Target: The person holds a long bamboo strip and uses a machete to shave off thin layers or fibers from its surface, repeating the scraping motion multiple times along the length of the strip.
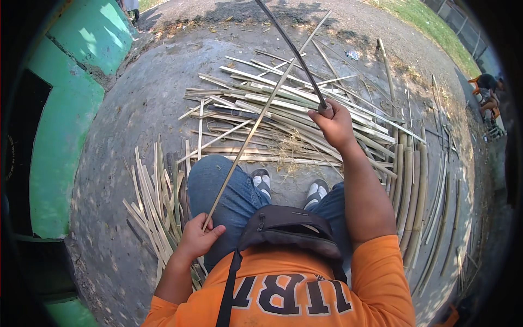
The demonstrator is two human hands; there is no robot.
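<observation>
My left hand (198, 238) is closed round the lower end of a long, thin bamboo strip (254, 128). The strip slants up and away to the right over my left knee. In my right hand (336, 126) is the handle of a long dark-bladed machete (309, 76), its blade pointing up and leftward past the top of the view. Blade and strip cross in the picture; whether they touch, I cannot tell. Beyond my feet lies a wide heap of split bamboo strips (327, 111), mostly lying crosswise. More strips (148, 191) stand bunched beside my left leg.
Whole bamboo poles (412, 191) lie lengthwise to my right, with thinner lengths farther out. A green wall (65, 147) borders the left side. A dark waist bag (289, 231) rests on my lap. At the far right sits another person (488, 98). Grass (430, 30) grows beyond the concrete.
</observation>
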